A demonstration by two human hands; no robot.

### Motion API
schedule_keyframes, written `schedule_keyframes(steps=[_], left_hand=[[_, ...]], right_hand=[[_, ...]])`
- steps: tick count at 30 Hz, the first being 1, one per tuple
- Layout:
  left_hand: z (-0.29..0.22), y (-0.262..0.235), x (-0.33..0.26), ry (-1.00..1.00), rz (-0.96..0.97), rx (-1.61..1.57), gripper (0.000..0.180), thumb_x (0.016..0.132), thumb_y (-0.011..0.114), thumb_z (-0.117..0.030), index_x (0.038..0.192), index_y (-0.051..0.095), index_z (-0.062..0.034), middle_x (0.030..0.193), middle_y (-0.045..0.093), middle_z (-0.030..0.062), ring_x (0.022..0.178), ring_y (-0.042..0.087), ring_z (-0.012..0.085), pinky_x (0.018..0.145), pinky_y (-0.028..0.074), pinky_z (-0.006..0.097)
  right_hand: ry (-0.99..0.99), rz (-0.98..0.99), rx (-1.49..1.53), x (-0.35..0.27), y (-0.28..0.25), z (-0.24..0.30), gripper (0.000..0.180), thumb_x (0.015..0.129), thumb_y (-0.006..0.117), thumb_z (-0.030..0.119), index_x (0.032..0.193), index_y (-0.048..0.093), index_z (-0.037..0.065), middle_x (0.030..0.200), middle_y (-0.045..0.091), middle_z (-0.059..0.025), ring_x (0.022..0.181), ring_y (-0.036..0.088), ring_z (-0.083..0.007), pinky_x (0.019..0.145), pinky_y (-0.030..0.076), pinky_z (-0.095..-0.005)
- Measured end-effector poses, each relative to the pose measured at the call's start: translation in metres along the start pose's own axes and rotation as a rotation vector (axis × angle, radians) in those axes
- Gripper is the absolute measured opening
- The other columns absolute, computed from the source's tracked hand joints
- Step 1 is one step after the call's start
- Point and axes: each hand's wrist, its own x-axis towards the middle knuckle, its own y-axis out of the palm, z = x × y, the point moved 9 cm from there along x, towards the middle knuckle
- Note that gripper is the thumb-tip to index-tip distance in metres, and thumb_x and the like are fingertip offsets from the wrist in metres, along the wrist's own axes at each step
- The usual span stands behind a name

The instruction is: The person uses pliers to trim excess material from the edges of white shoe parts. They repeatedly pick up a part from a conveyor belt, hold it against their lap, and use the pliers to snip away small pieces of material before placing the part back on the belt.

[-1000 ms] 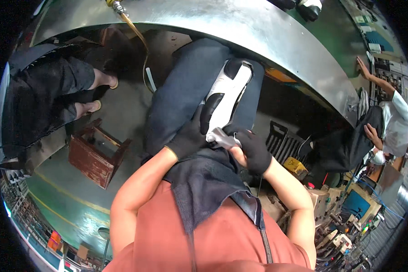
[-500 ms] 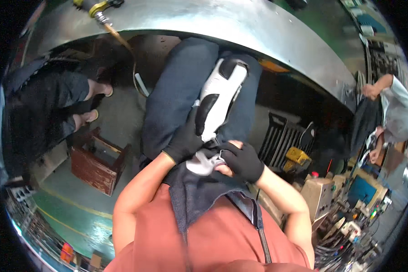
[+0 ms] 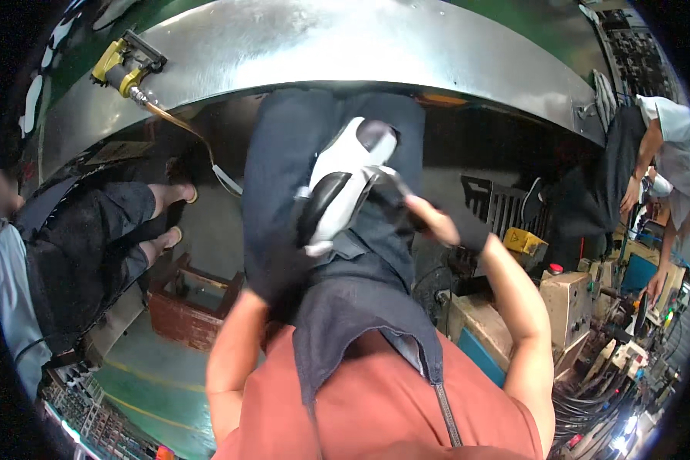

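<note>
A white shoe [image 3: 336,161] with black patches lies lengthwise over my thighs, its far end toward the bench. My left hand [image 3: 280,264], in a black glove and blurred, grips its near end from the left. My right hand [image 3: 452,222] is right of the shoe in a black glove with bare fingertips showing. Its fingers are closed on a dark, smeared object [image 3: 389,185] reaching to the shoe's right side; its kind cannot be made out. Under my forearms a dark apron [image 3: 353,307] covers my lap.
A metal bench [image 3: 322,46] curves across ahead, bearing a yellow-black air nailer [image 3: 123,69] with a hose. A brown wooden stool [image 3: 180,314] stands left, near a person in dark clothing [image 3: 77,245]. Right are a yellow box [image 3: 523,241], a beige machine [image 3: 567,307] and people at work.
My right hand has moved up and right, away from the shoe's near end, to its side. The shoe has turned and shifted slightly left and nearer. The view has shifted too.
</note>
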Motion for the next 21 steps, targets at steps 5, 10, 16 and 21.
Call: schedule_keyframes(steps=[5,10,16,21], left_hand=[[-0.024,-0.115,0.041,-0.206,-0.149,-0.612,0.069,0.068,0.079,-0.019,0.126,0.048,-0.0005,0.123,0.055,0.0176,0.113,0.054,0.0292,0.096,0.043,0.038],[0.002,0.048,0.089,0.056,-0.250,-0.229,0.067,0.071,0.077,-0.017,0.129,0.046,0.0009,0.120,0.055,0.0227,0.117,0.052,0.0314,0.098,0.040,0.032],[0.022,0.059,0.044,-0.327,0.082,-0.697,0.062,0.084,0.066,-0.019,0.134,0.038,0.0046,0.124,0.055,0.0194,0.115,0.053,0.0251,0.095,0.042,0.032],[-0.009,0.072,0.016,-0.027,-0.090,-0.253,0.091,0.073,0.074,-0.036,0.138,0.026,0.0067,0.137,0.038,0.0269,0.129,0.037,0.0359,0.106,0.030,0.040]], right_hand=[[0.052,-0.154,0.111,-0.085,-0.061,-0.036,0.038,0.097,0.043,0.037,0.087,0.058,0.003,0.069,0.057,-0.0017,0.061,0.057,-0.0103,0.054,0.046,-0.0252],[-0.017,-0.176,0.195,-0.080,-0.032,-0.039,0.039,0.098,0.041,0.037,0.089,0.056,0.002,0.073,0.060,-0.0050,0.062,0.060,-0.0128,0.057,0.046,-0.0266],[-0.105,0.108,0.041,-0.036,-0.003,-0.048,0.043,0.098,0.041,0.036,0.094,0.061,-0.001,0.079,0.061,-0.0041,0.073,0.057,-0.0140,0.073,0.045,-0.0289],[-0.277,0.289,-0.940,-0.010,0.052,0.037,0.038,0.089,0.049,0.035,0.083,0.067,0.002,0.074,0.064,-0.0203,0.068,0.063,-0.0352,0.063,0.048,-0.0436]])
